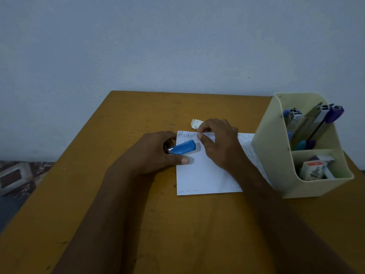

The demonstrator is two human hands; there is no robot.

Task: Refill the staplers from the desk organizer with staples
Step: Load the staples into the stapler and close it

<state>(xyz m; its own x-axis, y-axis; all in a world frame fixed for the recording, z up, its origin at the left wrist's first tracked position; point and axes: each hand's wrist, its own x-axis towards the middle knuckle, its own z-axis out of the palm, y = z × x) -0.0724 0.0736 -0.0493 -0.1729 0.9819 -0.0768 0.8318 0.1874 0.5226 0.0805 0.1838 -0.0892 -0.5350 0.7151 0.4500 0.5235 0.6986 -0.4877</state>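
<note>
A pale grey-blue wall (pixel 177 46) backs an ochre wooden worktop (pixel 138 214), with patterned floor (pixel 13 175) showing at the far left. On the worktop lies a white sheet of paper (pixel 201 175), its top and right edges dotted with rows of driven staples (pixel 185 135).

The left hand (pixel 156 153) has its grip closed round a blue stapler (pixel 182 148), fingers curled over the far side and the thumb stretched along the near side. The stapler's nose points right over the sheet's upper left corner. The right hand (pixel 219 143) pinches the top edge of the sheet between thumb and forefinger, just beside the stapler's nose.

At the right edge stands a cream desk organizer (pixel 276 165), touching the sheet's right side. Its rear compartment holds several more staplers (pixel 316 123) standing on end, and its front compartment holds small staple boxes (pixel 313 169). A small cream scrap (pixel 195 123) lies just beyond the sheet.

The blue stapler looks small, light and rigid, with a smooth plastic top that could slip. It is probably best held by its sides, as it is here, leaving the top free to swing open. Staple strips are likely brittle and apt to break if bent, so they seem best pinched by their long sides. The paper is thin and limp, and holding its edge keeps it flat. Whether this stapler is already loaded cannot be told
</note>
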